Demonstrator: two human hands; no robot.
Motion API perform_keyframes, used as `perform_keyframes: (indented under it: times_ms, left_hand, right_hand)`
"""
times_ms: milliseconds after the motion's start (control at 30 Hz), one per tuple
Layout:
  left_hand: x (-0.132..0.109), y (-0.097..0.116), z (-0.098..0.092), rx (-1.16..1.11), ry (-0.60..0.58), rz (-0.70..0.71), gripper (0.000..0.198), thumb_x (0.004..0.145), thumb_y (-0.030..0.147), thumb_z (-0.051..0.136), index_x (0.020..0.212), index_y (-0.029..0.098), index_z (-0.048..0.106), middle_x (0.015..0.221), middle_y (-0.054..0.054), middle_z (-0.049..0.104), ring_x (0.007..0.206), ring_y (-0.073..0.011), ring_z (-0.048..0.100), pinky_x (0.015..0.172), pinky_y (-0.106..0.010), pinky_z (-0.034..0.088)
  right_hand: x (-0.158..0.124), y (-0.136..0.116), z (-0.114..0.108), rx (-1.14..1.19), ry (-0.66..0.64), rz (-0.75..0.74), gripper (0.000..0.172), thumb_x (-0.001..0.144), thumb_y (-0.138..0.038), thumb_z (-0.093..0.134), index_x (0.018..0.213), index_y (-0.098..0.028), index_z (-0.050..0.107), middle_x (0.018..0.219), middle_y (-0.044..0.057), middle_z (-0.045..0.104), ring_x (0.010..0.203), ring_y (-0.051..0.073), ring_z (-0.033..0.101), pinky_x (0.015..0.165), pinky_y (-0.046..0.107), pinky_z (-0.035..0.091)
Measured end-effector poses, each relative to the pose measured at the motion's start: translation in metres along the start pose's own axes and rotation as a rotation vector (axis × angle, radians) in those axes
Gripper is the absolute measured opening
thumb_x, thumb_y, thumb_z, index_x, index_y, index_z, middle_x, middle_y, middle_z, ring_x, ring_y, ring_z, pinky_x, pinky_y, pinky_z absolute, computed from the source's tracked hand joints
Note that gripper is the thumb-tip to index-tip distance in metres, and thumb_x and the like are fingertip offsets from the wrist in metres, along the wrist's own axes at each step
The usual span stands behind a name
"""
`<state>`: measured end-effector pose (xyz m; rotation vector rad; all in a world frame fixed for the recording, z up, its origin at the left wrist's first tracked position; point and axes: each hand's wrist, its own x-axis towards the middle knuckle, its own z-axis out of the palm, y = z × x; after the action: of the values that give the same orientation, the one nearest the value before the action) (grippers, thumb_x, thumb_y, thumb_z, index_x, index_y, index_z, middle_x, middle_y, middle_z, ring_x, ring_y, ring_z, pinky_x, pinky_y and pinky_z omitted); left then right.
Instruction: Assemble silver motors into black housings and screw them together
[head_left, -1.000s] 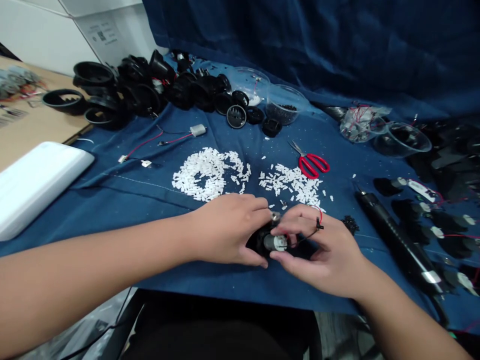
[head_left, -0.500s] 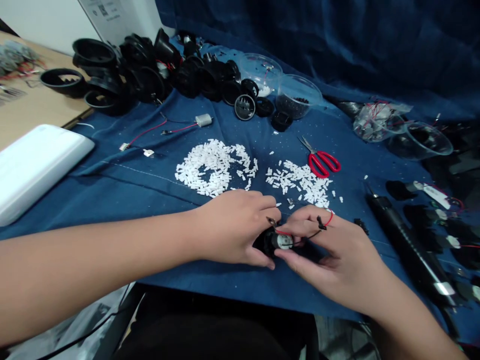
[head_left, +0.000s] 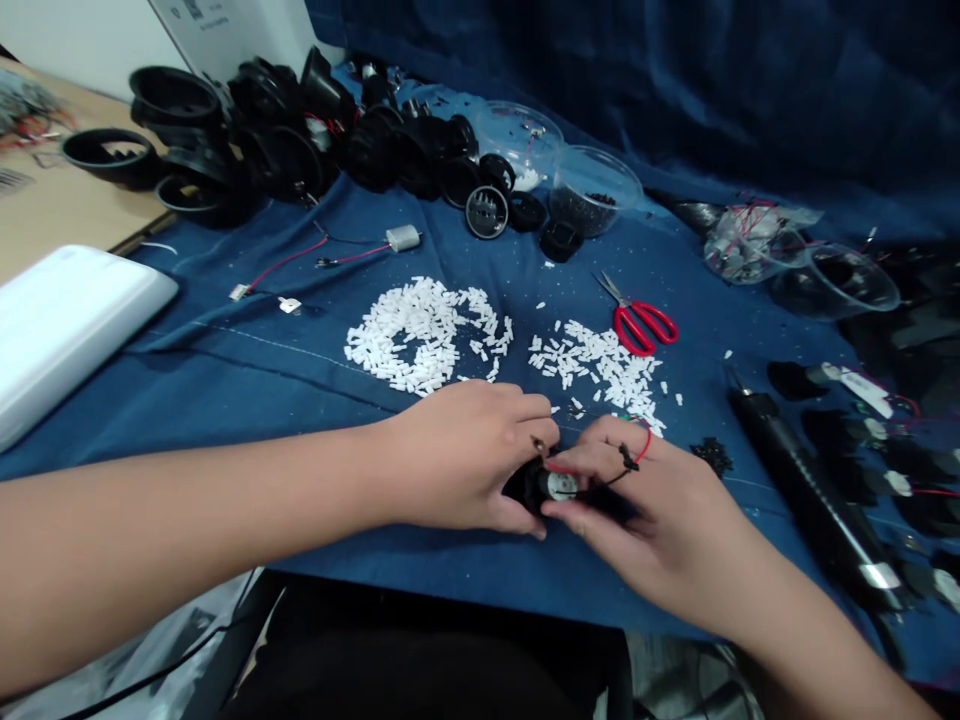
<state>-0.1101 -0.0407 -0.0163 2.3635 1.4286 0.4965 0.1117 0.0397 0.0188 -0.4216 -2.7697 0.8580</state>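
My left hand [head_left: 480, 455] is closed around a black plastic housing [head_left: 525, 487], most of it hidden by the fingers. From the right, my right hand [head_left: 645, 500] pinches a small motor [head_left: 561, 486] between thumb and fingers. The motor's white end faces me, and its other end meets the housing. A red wire and a black wire with a dark knot or clip [head_left: 628, 459] loop over my right fingers. Beyond my hands lie two heaps of small white plastic pieces [head_left: 405, 335], with red-handled scissors [head_left: 646, 328] beside the right one.
Black cup-shaped housings [head_left: 176, 100] crowd the back left, near clear tubs [head_left: 596, 190]. Another wired motor [head_left: 403, 238] lies on the blue cloth. A black electric screwdriver [head_left: 817, 500] lies at the right, a white case [head_left: 75, 330] at the left.
My right hand has shifted slightly left, bringing the motor closer into the black housing. The wires moved with it. My left hand keeps its grip; the whole view has drifted a little.
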Motion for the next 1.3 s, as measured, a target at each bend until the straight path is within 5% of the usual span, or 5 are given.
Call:
perform_keyframes:
  times_ms: [133,300,600,1100,1300]
  left_hand:
    - [0.0,0.0,0.0,0.002,0.012,0.003,0.05,0.08,0.059,0.086,0.103,0.018,0.066,0.098,-0.003,0.066,0.082,-0.0221,0.062,0.069,-0.036,0.043]
    - [-0.001,0.001,0.002,0.014,0.025,-0.008,0.046,0.081,0.055,0.085,0.102,0.018,0.066,0.097,-0.005,0.067,0.079,-0.0222,0.061,0.065,-0.036,0.041]
    - [0.003,-0.001,-0.001,-0.056,-0.003,0.04,0.03,0.082,0.041,0.083,0.089,0.019,0.064,0.092,-0.003,0.065,0.077,-0.0204,0.058,0.065,-0.036,0.045]
    - [0.004,-0.006,-0.003,-0.131,-0.004,0.084,0.046,0.073,0.05,0.095,0.098,0.019,0.072,0.093,-0.001,0.069,0.082,-0.0206,0.063,0.071,-0.034,0.045]
    - [0.001,-0.006,-0.001,-0.113,0.015,0.092,0.047,0.075,0.054,0.092,0.098,0.019,0.072,0.094,-0.002,0.069,0.083,-0.0211,0.063,0.073,-0.034,0.046]
  right_hand:
    - [-0.003,0.004,0.008,-0.037,0.108,0.066,0.022,0.091,-0.038,0.08,0.1,-0.023,0.067,0.092,-0.001,0.065,0.08,0.011,0.066,0.07,0.023,0.052]
    - [-0.002,0.004,0.021,-0.331,0.136,0.03,0.049,0.093,-0.065,0.069,0.079,-0.02,0.058,0.072,-0.001,0.055,0.06,0.014,0.051,0.056,0.03,0.036]
    - [0.007,0.01,0.021,-0.399,0.034,-0.096,0.045,0.106,-0.05,0.051,0.073,-0.019,0.054,0.07,0.001,0.054,0.066,0.017,0.05,0.066,0.032,0.039]
    - [0.014,0.017,0.004,-0.233,-0.285,-0.158,0.028,0.104,-0.038,0.056,0.088,-0.016,0.056,0.091,0.008,0.06,0.086,0.022,0.055,0.079,0.039,0.048]
    - [0.008,0.018,0.01,-0.187,-0.203,-0.079,0.036,0.103,-0.05,0.057,0.09,-0.016,0.061,0.085,0.005,0.06,0.079,0.02,0.054,0.074,0.037,0.047]
